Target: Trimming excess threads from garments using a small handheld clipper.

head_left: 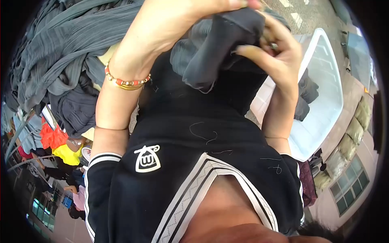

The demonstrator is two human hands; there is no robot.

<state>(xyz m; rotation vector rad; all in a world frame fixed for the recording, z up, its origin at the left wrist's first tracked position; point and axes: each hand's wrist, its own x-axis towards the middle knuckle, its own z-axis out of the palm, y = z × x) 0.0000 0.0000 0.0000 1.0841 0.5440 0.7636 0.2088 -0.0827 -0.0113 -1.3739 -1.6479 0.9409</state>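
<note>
In the white plastic tub [324, 101], seemingly 2 dark garments [306, 97]; both hands' grips [174, 24] [279, 56] clutch grey cloth [214, 52].

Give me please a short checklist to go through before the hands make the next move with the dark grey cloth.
1. Left hand has the dark grey cloth: ok, it lies over the top of it.
2. Right hand has the cloth: ok, its fingers pinch the edge.
3. Cloth hangs free of the grey garment pile: cannot tell, the left forearm covers the gap.
4. White plastic bin has room: ok, only a few dark pieces lie in it.
5. Small thing between the right fingertips: cannot tell, too small to make out.
6. Loose threads on the black shirt: not ok, several cling to it.
</note>
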